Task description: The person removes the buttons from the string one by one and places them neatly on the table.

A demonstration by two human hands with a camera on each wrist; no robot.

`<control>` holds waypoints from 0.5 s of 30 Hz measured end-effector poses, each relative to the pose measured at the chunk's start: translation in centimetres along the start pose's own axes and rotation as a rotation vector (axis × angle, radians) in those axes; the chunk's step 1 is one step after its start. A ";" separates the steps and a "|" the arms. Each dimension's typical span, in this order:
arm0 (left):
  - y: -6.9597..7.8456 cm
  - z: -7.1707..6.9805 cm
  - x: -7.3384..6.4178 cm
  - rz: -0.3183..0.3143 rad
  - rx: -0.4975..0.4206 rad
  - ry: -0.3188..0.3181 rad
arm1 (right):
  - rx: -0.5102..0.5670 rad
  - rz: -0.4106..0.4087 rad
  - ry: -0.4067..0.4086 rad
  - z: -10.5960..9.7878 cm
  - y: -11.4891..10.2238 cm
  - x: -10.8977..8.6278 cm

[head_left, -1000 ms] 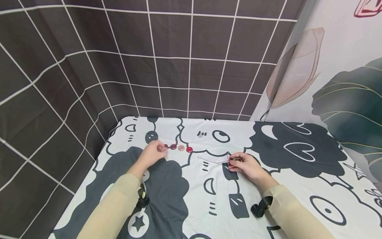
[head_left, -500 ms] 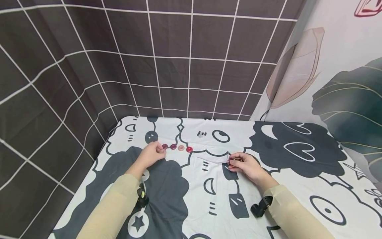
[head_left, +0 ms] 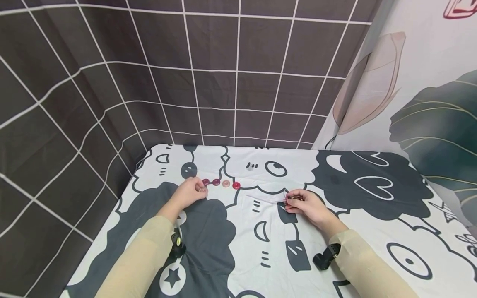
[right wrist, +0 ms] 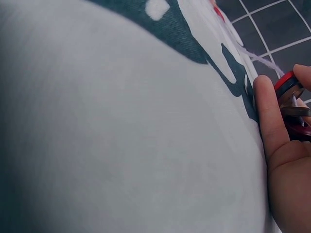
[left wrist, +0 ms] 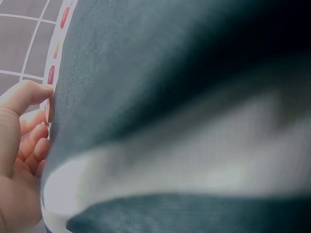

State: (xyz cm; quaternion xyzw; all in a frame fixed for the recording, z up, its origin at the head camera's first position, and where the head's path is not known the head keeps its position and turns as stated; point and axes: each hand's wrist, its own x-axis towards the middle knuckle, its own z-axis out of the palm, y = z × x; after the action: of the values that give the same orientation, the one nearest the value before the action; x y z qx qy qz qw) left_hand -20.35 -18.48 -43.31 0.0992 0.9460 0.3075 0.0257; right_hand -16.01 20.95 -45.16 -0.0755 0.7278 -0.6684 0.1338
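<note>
A row of round buttons lies on the patterned cloth: two dark red buttons (head_left: 216, 182), a pink button (head_left: 226, 183) and a bright red button (head_left: 236, 186). At the row's left end is my left hand (head_left: 189, 192); in the left wrist view its thumb and finger pinch a pinkish-brown button (left wrist: 48, 110) seen edge-on. To the right, my right hand (head_left: 306, 207) grips several stacked buttons (right wrist: 287, 87), with red, dark and brown edges. A pale string (right wrist: 260, 59) runs from them, trailing left across the cloth. The fingers partly hide this stack.
Black-and-white cartoon cloth (head_left: 261, 252) covers the work surface. Behind and to the left hangs a dark grid-patterned curtain (head_left: 216, 91); a leaf-print curtain (head_left: 436, 120) hangs at the right. Both wrists wear small black devices (head_left: 325, 257).
My left hand has drawn back slightly left from the row, so the leftmost dark red button shows fully. The right hand and its buttons have stayed in place.
</note>
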 end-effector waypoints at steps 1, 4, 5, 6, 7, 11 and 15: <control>0.0 0.0 0.0 0.001 0.001 -0.004 | 0.002 -0.001 0.001 0.0 0.0 0.0; -0.1 0.0 0.0 -0.003 -0.009 -0.007 | 0.008 -0.002 0.001 0.0 0.0 0.0; -0.1 0.0 0.0 0.000 -0.015 -0.005 | 0.009 -0.003 0.001 0.0 0.0 0.0; -0.1 0.0 0.0 0.002 -0.023 -0.003 | 0.011 -0.003 0.002 0.0 0.1 0.0; 0.0 0.0 -0.1 0.005 -0.030 0.002 | 0.012 -0.003 0.002 0.0 0.1 0.0; 0.1 -0.1 -0.2 0.042 -0.046 0.025 | 0.009 -0.004 0.005 0.0 0.0 0.0; 0.2 0.0 0.0 0.025 -0.056 0.015 | 0.012 0.000 0.003 0.0 0.0 0.0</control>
State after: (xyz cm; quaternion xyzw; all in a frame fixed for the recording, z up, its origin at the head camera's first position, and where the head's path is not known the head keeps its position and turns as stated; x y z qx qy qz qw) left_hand -20.36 -18.30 -43.13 0.1079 0.9359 0.3348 0.0175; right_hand -16.02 20.90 -45.21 -0.0738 0.7240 -0.6728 0.1332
